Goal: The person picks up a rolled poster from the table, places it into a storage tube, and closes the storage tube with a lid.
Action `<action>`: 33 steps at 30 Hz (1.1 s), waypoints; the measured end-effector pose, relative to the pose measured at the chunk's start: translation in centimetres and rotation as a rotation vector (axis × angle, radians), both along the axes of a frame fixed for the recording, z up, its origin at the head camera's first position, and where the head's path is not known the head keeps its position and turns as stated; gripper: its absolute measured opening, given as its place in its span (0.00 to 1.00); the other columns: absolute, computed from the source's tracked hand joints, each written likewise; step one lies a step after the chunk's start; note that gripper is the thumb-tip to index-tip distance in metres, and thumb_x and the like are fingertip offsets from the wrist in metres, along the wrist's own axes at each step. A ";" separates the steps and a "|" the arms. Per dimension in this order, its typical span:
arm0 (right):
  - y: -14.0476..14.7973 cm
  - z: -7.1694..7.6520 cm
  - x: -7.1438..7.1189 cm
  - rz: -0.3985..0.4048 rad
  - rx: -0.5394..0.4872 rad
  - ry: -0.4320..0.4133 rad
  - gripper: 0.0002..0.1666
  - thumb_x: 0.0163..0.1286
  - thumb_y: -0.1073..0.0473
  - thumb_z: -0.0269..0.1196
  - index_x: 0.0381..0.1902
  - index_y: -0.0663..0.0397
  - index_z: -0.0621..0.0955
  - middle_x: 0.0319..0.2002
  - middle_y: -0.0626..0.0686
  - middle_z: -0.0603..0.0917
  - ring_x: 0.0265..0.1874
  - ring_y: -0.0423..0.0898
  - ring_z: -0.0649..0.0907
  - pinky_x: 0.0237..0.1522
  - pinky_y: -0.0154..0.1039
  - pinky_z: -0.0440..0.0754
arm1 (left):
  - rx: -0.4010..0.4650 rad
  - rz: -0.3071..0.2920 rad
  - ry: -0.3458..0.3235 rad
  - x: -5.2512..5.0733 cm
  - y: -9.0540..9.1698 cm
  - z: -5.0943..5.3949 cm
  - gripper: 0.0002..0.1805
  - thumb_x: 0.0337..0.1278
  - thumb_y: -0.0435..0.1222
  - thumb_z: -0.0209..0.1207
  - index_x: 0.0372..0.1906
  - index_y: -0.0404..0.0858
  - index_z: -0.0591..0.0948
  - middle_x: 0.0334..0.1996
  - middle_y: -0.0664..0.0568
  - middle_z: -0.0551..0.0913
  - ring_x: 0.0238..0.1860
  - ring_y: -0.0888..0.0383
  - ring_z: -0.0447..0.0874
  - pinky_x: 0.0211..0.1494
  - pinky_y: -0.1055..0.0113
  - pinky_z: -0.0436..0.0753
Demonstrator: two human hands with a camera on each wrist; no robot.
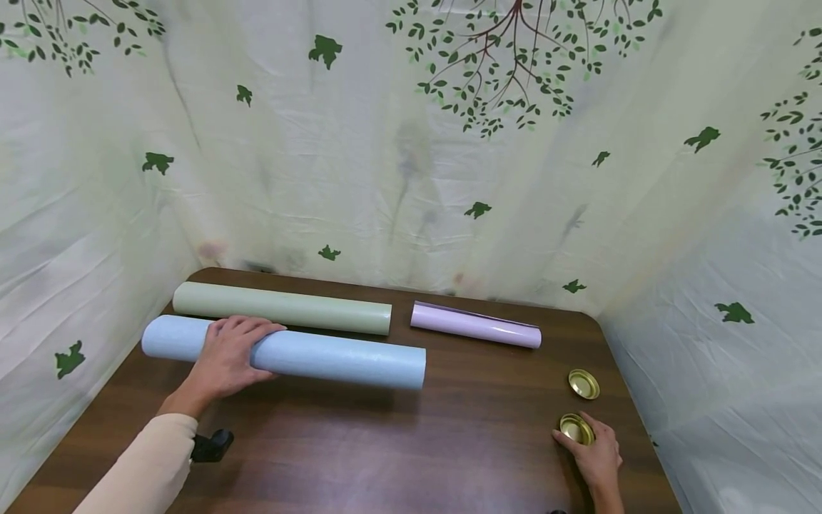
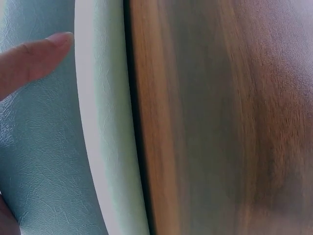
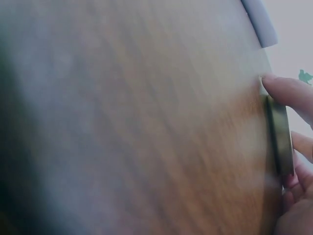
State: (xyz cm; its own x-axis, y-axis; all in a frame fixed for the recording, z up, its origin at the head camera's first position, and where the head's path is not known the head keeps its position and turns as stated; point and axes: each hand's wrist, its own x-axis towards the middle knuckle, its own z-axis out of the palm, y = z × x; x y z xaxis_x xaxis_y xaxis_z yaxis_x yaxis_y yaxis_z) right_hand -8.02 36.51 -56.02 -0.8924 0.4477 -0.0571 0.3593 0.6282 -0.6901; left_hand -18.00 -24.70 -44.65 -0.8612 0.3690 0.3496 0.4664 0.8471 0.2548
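A light blue roll (image 1: pixel 347 358) is gripped from above by my left hand (image 1: pixel 231 357), left of the roll's middle; in the left wrist view one finger (image 2: pixel 41 58) lies against the blue surface (image 2: pixel 49 147). Behind it lies a pale green roll (image 1: pixel 289 307), which also shows beside it in the left wrist view (image 2: pixel 115 122). At the right, my right hand (image 1: pixel 597 453) holds a round gold-coloured dish (image 1: pixel 576 430) between thumb and fingers. The right wrist view shows that dish (image 3: pixel 280 137) edge-on in the right hand (image 3: pixel 296 196).
A purple roll (image 1: pixel 475 325) lies near the back edge of the brown wooden table (image 1: pixel 449 442). Another gold-coloured dish (image 1: pixel 584 384) sits behind the held one. A black object (image 1: pixel 213 446) is beside the left sleeve. Leaf-patterned white cloth (image 1: pixel 411 178) hangs around the table.
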 end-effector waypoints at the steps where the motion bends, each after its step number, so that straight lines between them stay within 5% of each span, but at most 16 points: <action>1: 0.0 0.0 0.0 -0.003 0.003 0.009 0.47 0.53 0.48 0.73 0.64 0.66 0.69 0.63 0.73 0.61 0.63 0.72 0.59 0.58 0.70 0.48 | 0.002 0.000 0.001 0.0 0.0 0.0 0.41 0.19 0.41 0.81 0.53 0.42 0.80 0.49 0.42 0.80 0.53 0.40 0.69 0.53 0.39 0.59; 12: -0.1 0.0 0.1 -0.030 0.031 0.049 0.43 0.53 0.53 0.73 0.61 0.71 0.70 0.58 0.73 0.66 0.59 0.70 0.66 0.56 0.68 0.54 | 0.006 -0.001 0.023 0.2 -0.1 -0.1 0.41 0.17 0.42 0.82 0.52 0.42 0.80 0.48 0.43 0.80 0.52 0.40 0.69 0.52 0.40 0.59; 33: 1.1 1.2 0.4 0.097 -0.105 0.012 0.48 0.59 0.50 0.71 0.65 0.77 0.64 0.63 0.74 0.63 0.63 0.69 0.63 0.60 0.62 0.62 | 0.019 0.004 0.053 0.2 -0.4 0.5 0.42 0.16 0.40 0.82 0.52 0.42 0.80 0.48 0.43 0.80 0.51 0.40 0.69 0.51 0.40 0.59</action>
State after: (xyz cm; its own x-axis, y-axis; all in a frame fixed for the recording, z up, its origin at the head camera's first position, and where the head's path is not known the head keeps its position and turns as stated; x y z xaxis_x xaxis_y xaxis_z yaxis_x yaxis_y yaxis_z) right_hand -7.65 37.59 -54.81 -0.9322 0.3512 -0.0878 0.2914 0.5839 -0.7577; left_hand -17.76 -25.12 -44.12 -0.8430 0.3583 0.4013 0.4759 0.8445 0.2456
